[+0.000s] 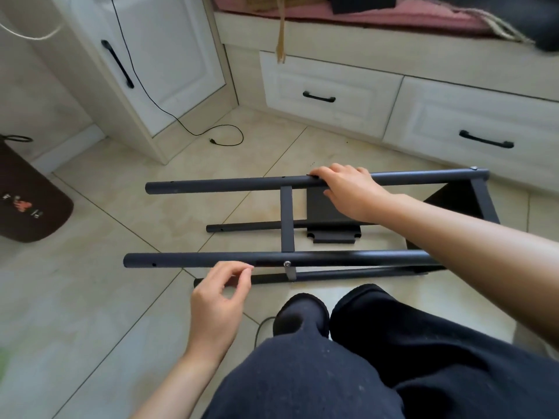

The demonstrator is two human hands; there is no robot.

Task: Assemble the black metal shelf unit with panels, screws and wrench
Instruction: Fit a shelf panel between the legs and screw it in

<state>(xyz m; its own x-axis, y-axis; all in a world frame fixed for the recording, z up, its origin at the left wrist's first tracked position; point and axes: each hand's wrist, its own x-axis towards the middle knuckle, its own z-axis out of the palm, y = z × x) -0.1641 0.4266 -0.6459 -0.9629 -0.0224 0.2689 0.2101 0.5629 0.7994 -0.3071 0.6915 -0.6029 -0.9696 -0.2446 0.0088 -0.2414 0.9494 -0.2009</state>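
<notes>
While right hand (348, 189) fingers curl over frame (230, 184), left hand (222, 294) pinch contents unclear.

The right hand (348, 192) reaches forward on a long bare forearm, palm down, fingers curled over and gripping. The left hand (219, 300) hovers lower and nearer the knees, fingers loosely bent, thumb and forefinger close together, holding nothing visible.

Right hand (348, 189) grips the shelf frame's (287, 219) far tube; left hand (220, 294) hovers loosely curled by the near tube.
</notes>
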